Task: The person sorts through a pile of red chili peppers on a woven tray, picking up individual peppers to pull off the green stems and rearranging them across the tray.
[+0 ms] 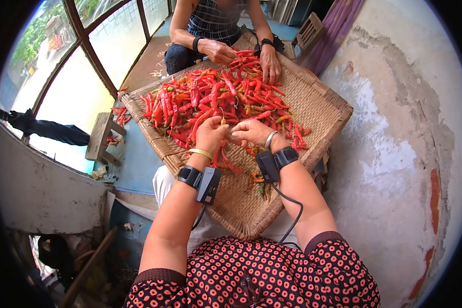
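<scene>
A heap of red chilli peppers (215, 97) lies on a flat woven tray (318, 102). My left hand (209, 134) and my right hand (251, 132) meet over the near side of the heap, fingers pinched together on one red chilli pepper (225, 134) held between them. Both wrists carry black strapped devices, the right one with a cable. Across the tray another person's two hands (244, 55) rest in the peppers at the far edge.
A small wooden stool (101, 137) stands left of the tray, with a few peppers beside it. Window frames run along the left. A rough plastered wall fills the right side. Green stems (259, 185) lie on the tray near my right wrist.
</scene>
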`<control>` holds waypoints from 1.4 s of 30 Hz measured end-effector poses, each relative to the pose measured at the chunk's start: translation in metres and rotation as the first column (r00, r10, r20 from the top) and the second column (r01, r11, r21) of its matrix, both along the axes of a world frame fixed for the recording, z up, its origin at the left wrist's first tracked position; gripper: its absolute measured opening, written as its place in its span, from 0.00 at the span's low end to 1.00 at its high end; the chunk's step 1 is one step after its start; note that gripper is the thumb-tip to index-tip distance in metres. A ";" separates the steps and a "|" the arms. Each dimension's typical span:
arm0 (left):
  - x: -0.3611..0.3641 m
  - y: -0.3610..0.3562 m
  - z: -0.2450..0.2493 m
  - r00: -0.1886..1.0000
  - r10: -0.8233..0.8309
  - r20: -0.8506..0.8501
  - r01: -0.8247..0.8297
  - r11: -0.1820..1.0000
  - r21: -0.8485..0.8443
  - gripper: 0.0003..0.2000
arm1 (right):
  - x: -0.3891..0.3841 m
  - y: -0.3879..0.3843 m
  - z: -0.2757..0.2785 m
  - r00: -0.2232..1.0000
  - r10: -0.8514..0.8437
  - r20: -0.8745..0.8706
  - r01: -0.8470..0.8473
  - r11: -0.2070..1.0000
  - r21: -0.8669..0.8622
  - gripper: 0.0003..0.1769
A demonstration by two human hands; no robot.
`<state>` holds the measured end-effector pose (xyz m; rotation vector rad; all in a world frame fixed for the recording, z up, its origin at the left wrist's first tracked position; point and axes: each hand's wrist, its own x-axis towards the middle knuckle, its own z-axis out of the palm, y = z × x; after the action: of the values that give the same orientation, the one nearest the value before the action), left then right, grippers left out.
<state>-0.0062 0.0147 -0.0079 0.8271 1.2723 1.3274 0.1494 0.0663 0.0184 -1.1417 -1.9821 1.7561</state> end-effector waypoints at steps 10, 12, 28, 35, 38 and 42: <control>0.000 -0.008 0.004 0.595 0.107 -0.796 -0.078 0.994 0.075 0.14 | 0.031 0.014 0.017 0.986 -0.010 0.167 0.002 0.999 0.051 0.11; 0.000 -0.012 0.008 0.476 0.087 -0.875 -0.050 0.996 0.072 0.14 | 0.033 0.015 0.023 0.881 -0.362 -0.306 0.358 0.931 -0.071 0.11; -0.001 -0.013 0.001 0.023 -0.187 -0.982 0.090 0.979 -0.185 0.10 | 0.000 0.002 -0.011 0.586 -0.071 0.807 -0.409 0.834 0.371 0.13; -0.005 -0.009 -0.011 0.014 -0.159 -0.987 0.147 0.977 -0.155 0.06 | 0.038 0.021 0.017 0.662 -0.424 -0.618 0.305 0.906 -0.295 0.05; -0.004 -0.012 -0.005 0.002 -0.163 -0.987 0.143 0.977 -0.161 0.06 | 0.041 0.030 0.007 0.747 -0.504 -0.434 0.524 0.848 -0.082 0.07; -0.002 -0.010 0.003 -0.031 -0.230 -0.973 0.165 0.959 -0.232 0.08 | 0.032 0.033 -0.023 0.831 -0.519 0.203 0.149 0.558 0.816 0.14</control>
<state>-0.0083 0.0049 -0.0051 2.0808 2.1219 0.1650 0.1809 0.0995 -0.0048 -1.4835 -2.1600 0.3144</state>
